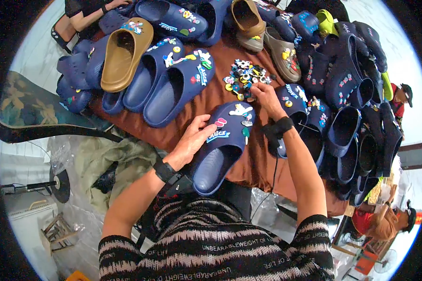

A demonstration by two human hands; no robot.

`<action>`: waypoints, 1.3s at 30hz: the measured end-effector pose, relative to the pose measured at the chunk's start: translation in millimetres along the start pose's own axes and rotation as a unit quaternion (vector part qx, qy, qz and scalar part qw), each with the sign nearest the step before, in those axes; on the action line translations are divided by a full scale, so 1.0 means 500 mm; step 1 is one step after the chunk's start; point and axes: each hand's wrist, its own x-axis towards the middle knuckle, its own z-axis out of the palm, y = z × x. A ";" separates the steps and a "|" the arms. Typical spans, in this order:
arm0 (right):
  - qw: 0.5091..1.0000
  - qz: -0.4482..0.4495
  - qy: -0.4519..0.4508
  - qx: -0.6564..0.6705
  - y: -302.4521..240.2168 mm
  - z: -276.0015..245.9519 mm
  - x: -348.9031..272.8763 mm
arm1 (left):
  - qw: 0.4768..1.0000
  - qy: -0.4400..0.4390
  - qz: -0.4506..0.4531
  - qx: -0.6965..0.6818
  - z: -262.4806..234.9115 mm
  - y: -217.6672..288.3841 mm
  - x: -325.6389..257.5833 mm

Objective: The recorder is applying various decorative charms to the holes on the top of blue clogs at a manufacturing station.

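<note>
A navy blue clog (220,164) lies tilted in front of me, its toe pointing away. Several coloured charms sit on its upper, among them a white figure and a pink piece. My left hand (192,140) grips the clog's left side, with fingers over the upper. Beyond the toe is a heap of small mixed shoe charms (246,75) on the brown cloth. At that heap's near right edge, my right hand (268,100) has its fingertips pinched together. Whatever lies between them is too small to name.
Decorated navy clogs (173,89) and a tan clog (126,54) crowd the left. More dark clogs (344,131) are stacked at right on the brown cloth (248,164). A cable (273,175) hangs below my right wrist. Another person's arm (91,18) shows at far left.
</note>
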 end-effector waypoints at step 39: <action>0.906 -0.176 -0.222 -0.313 -0.213 0.105 -0.099 | 1.000 0.003 -0.023 -0.017 0.004 0.012 0.007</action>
